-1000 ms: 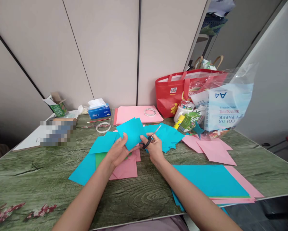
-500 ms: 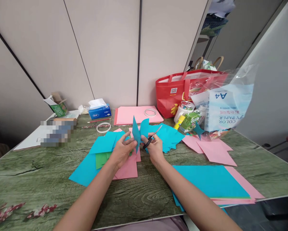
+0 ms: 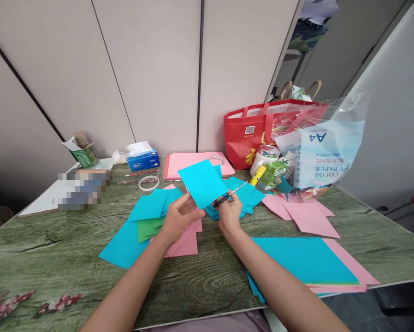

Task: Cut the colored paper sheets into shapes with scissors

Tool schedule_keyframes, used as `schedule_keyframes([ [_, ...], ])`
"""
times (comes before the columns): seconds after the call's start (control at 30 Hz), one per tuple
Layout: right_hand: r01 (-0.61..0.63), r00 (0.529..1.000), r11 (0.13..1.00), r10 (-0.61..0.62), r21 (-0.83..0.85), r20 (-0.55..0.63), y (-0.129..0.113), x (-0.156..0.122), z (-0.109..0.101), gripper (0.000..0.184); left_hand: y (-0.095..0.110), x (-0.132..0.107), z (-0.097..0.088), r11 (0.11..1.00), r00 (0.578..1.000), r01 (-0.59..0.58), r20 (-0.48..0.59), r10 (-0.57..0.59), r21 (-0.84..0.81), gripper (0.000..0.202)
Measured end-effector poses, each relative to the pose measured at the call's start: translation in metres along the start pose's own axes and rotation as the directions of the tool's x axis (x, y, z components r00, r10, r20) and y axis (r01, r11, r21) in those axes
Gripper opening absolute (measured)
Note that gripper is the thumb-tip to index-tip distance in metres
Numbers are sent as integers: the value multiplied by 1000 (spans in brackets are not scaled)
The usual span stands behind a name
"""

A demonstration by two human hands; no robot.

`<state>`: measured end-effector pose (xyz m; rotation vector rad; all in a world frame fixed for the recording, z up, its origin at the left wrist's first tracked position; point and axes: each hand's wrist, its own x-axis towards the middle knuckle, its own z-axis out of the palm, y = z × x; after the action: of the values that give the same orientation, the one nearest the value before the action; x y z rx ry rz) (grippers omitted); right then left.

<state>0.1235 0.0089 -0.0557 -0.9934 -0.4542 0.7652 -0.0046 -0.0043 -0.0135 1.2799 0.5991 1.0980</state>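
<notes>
A square sheet of blue paper (image 3: 203, 183) is raised over the table, its flat side towards me. My left hand (image 3: 181, 217) holds it at the lower left; the fingers go behind the sheet and the thumb lies by its bottom corner. In my right hand (image 3: 230, 214) are scissors (image 3: 224, 199) with dark handles, their blades pointing up and right. The right fingers are close to the sheet's right corner; whether they also pinch it is hidden. Behind and to the right lie cut blue pieces (image 3: 250, 192). Left of my hands are more blue sheets (image 3: 146, 206) with green paper (image 3: 145, 229).
Pink paper (image 3: 184, 242) lies under my left hand. A blue stack (image 3: 300, 260) rests front right, with pink pieces (image 3: 312, 219) beyond it. Farther back stand a tissue box (image 3: 143, 161), tape roll (image 3: 149, 183), glue stick (image 3: 258, 176), red bag (image 3: 239, 138) and A4 paper pack (image 3: 326, 154).
The blue sheet has turned from edge-on to broad side facing me and lies spread out higher up. My right hand with the scissors has shifted slightly right.
</notes>
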Motion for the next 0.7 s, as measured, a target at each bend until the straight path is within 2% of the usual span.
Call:
schedule_keyframes([
  [0.1, 2, 1000, 999, -1, -46, 24, 2, -2, 0, 34, -5, -2, 1, 985, 994, 25, -107, -7, 168, 48],
  [0.17, -3, 1000, 998, 5, -58, 29, 3, -2, 0, 35, -9, -3, -1, 977, 994, 14, -109, 10, 213, 54],
  [0.27, -25, 1000, 998, 25, -49, 2, 4, 0, 0, 36, -13, -5, -3, 954, 998, -44, -25, 53, 296, 63],
  [0.4, -74, 997, 997, 73, -29, -40, 4, 0, 0, 39, -15, -11, -2, 855, 992, -105, 111, 56, 508, 69],
  [0.5, -87, 996, 996, 87, -24, -2, 3, -4, 1, 39, -18, -12, -1, 807, 988, -138, 136, 72, 575, 67],
  [0.6, -31, 991, 998, 38, -57, 130, 0, -9, 3, 35, -21, -11, -2, 780, 989, -149, 77, 129, 608, 54],
  [0.7, 37, 979, 996, -21, -76, 202, -3, -13, 3, 32, -21, -9, -5, 845, 982, -30, -141, 124, 534, 36],
])
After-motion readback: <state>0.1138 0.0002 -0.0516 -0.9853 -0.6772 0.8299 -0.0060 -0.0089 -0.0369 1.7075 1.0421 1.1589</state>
